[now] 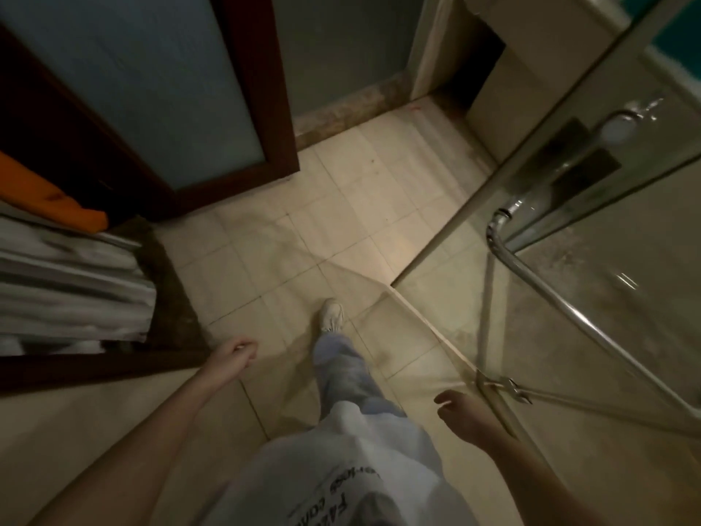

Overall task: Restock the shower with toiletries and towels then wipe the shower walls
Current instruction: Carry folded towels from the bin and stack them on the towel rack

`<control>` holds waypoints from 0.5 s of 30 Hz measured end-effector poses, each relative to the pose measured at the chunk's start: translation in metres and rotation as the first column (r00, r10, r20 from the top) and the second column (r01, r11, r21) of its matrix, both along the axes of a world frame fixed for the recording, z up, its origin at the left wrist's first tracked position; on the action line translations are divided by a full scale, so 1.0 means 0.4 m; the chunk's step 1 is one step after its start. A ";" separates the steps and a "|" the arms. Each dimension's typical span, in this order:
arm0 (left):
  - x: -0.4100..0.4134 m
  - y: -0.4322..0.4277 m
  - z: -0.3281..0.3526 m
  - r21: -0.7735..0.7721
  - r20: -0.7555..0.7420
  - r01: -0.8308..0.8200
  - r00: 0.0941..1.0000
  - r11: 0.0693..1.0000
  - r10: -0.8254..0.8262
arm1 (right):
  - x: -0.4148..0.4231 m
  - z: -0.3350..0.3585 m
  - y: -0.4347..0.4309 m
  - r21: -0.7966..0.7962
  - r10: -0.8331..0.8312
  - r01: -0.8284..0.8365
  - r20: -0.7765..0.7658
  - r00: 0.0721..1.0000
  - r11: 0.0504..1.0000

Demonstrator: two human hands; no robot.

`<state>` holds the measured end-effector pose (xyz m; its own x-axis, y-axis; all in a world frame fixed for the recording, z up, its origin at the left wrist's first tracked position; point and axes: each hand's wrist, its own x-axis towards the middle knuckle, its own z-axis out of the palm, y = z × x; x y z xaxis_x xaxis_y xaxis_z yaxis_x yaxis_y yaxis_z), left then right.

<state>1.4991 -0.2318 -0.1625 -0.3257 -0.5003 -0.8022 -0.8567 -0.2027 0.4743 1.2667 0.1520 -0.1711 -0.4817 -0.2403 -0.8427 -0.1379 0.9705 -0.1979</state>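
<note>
I look down at a beige tiled bathroom floor (341, 229). My left hand (236, 353) hangs at my side with its fingers loosely curled and holds nothing. My right hand (461, 411) is relaxed and empty, close to the lower hinge (508, 389) of the glass shower door (591, 229). A chrome bar handle (561, 301) runs across that glass. Through the glass a shower fitting with a round knob (618, 129) shows on the wall. Folded white and grey towels (72, 282) lie on a surface at the left.
A dark wood-framed door with frosted glass (159, 93) stands at the upper left. An orange cloth (41, 195) lies beside the towels. My leg and white shoe (332, 315) step forward on the tiles. A raised shower kerb (428, 328) edges the shower.
</note>
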 end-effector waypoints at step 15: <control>-0.262 -0.491 0.004 -0.043 0.180 -0.286 0.940 0.957 0.289 | -0.486 -0.044 -0.701 -0.172 -0.147 0.173 0.151 0.978 0.970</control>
<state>1.3942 -0.4284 -0.1610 -0.0150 -0.5639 -0.8257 -0.8350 -0.4473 0.3206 1.0724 -0.1283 -0.1888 -0.4104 -0.3256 -0.8518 0.0567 0.9232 -0.3802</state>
